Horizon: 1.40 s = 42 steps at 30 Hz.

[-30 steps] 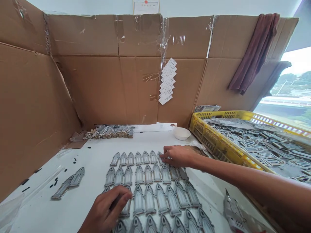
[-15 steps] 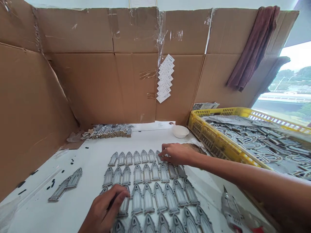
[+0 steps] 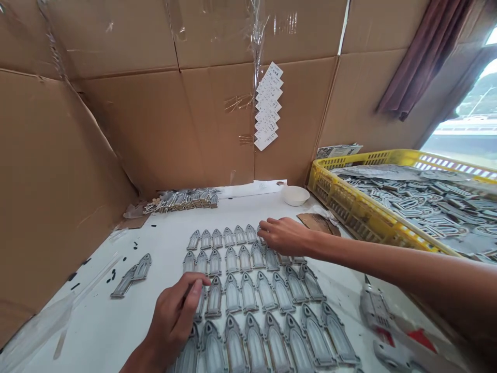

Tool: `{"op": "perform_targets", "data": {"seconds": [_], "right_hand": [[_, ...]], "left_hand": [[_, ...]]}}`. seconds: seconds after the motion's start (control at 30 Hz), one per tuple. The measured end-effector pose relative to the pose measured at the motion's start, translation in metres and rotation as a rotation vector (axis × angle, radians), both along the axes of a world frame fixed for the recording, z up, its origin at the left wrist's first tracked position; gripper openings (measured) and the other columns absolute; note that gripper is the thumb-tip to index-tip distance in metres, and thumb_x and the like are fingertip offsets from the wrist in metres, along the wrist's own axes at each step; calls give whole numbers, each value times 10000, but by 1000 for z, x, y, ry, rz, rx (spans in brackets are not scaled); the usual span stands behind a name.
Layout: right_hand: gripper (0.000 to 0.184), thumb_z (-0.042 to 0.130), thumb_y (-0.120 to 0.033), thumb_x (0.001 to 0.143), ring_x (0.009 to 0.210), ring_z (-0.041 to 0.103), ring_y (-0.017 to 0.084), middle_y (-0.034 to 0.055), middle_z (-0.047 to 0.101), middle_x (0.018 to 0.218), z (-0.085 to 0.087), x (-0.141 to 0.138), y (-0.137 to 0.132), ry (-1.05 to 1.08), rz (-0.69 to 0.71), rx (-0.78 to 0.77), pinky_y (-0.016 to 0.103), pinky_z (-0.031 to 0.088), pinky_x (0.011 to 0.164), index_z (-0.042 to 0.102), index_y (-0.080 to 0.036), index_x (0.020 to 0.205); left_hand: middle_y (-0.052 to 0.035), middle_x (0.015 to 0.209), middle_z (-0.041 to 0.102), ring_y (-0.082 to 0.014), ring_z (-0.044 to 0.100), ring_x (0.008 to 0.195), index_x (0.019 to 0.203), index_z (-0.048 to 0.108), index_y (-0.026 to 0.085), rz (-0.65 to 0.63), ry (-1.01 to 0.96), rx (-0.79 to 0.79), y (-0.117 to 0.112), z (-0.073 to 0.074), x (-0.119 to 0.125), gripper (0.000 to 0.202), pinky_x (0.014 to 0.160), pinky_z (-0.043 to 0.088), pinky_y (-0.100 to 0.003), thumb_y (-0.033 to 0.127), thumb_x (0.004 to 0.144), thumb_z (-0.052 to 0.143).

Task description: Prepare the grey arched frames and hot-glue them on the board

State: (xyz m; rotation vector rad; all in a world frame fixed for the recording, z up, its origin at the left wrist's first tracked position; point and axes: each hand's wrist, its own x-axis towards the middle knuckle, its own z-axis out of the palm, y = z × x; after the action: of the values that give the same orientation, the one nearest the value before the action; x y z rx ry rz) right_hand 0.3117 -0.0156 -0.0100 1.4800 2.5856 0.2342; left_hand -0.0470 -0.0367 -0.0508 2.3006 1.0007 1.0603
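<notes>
Several grey, pointed-arch window-shaped pieces (image 3: 233, 293) lie in rows on the white tabletop. My right hand (image 3: 285, 235) is over the right end of the farthest row, its curled fingers on a small arch-shaped piece (image 3: 259, 231) that they mostly cover. My left hand (image 3: 174, 308) hovers at the left end of the third row, thumb and forefinger drawn together beside an arch piece (image 3: 213, 296). Anything between those fingertips is too small or hidden to make out. Two more arch pieces (image 3: 134, 274) lie overlapping, apart from the rows, on the left.
A yellow crate (image 3: 341, 207) heaped with similar pieces stands on the right. In front of it lies a glue gun (image 3: 375, 311). At the back are a white bowl (image 3: 295, 196) and stacked pieces (image 3: 186, 200). Small black bits (image 3: 112, 274) dot the left. Cardboard walls (image 3: 209, 129) surround the table.
The view has tipped downward and turned slightly left. My left hand has slid off an arch piece in the third row, showing more of it. My right hand stays at the farthest row's end.
</notes>
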Motion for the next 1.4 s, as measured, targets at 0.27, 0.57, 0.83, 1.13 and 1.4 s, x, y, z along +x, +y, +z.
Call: {"op": "perform_targets", "data": {"seconds": [0.27,0.57,0.83,1.13,1.4], "right_hand": [[242,526,-131,1113,1020,698,270,140,733,1171,9,-15,-15,-35,101,9,361,475,662,749,-127,1205],[223,568,-158,1116,1022,706,253,136,747,1195,25,-19,-22,88,77,-14,334,421,639,763,-140,1223],[234,566,-299,1161,870,666,202,81,755,1097,45,-58,-70,454,315,87,332,378,582,728,-167,1267],[245,559,-366,1190,772,618,187,34,743,987,32,-81,-96,600,360,126,375,318,514,723,-185,1164],[152,636,-296,1139,757,660,174,42,771,1013,30,-75,-90,624,342,2,342,412,581,727,-180,1101]], "left_hand": [[65,684,562,-90,535,547,848,589,238,-72,19,262,-3,10,3,307,580,455,-199,178,1120,461],[72,652,531,-89,508,509,819,569,241,-38,43,302,-7,7,6,326,556,438,-214,195,1123,460],[51,964,860,-101,832,816,1125,755,277,-106,91,347,-3,2,1,189,795,597,-158,265,1134,567],[14,720,748,-132,702,584,1226,826,266,-281,160,467,-3,-1,-2,224,654,589,-234,266,1121,628],[17,684,683,-130,641,575,1202,834,246,-283,143,464,-3,-3,-4,201,624,542,-235,294,1115,660]]}}
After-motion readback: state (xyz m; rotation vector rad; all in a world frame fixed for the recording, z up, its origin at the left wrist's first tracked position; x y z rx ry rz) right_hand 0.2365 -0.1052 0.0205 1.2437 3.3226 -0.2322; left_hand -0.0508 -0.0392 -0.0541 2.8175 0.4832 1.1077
